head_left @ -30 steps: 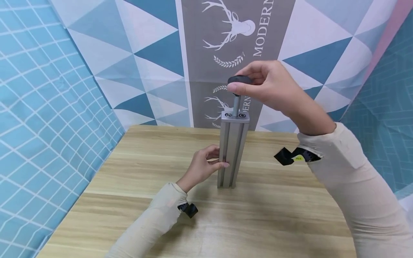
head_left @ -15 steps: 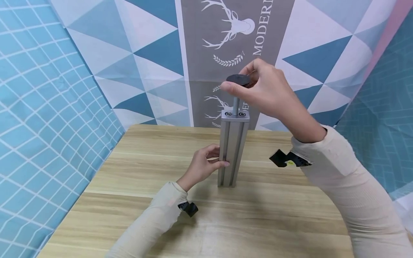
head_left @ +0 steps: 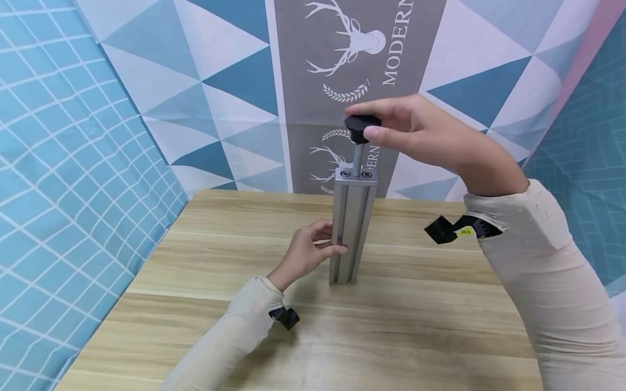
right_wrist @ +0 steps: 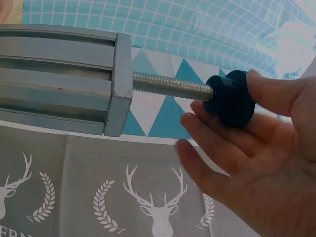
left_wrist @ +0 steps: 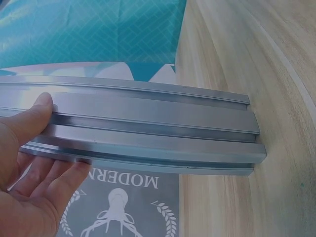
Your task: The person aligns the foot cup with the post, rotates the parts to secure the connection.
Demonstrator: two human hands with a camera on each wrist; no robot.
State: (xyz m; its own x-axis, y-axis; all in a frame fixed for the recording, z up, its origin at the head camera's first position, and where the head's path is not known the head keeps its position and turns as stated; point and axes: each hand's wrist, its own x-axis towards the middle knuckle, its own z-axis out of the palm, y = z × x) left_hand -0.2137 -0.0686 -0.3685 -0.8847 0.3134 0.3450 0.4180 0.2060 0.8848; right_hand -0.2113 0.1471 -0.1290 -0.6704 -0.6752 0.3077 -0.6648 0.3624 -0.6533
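Observation:
An aluminium profile (head_left: 349, 233) with grooved sides stands upright on the table. My left hand (head_left: 308, 248) grips its lower half, thumb on the front face and fingers behind; the left wrist view shows its foot end (left_wrist: 254, 133) at the tabletop. A metal end plate (head_left: 356, 174) with two screws caps the top. Out of it rises a threaded rod (right_wrist: 170, 85) bearing a black levelling foot (head_left: 361, 125), its flat disc uppermost. My right hand (head_left: 415, 127) holds this foot, thumb at the near rim and forefinger at the far side. In the right wrist view the other fingers spread beneath.
The wooden table (head_left: 205, 326) extends around the profile. Behind it hangs a patterned cloth (head_left: 235, 81) with triangles and deer heads. A blue gridded cloth (head_left: 58, 179) closes the left side, and a teal cloth (head_left: 582, 157) the right.
My right hand has swung left over the levelling foot, then back to the right, thumb sliding along the rim. The profile and my left hand have stayed in place.

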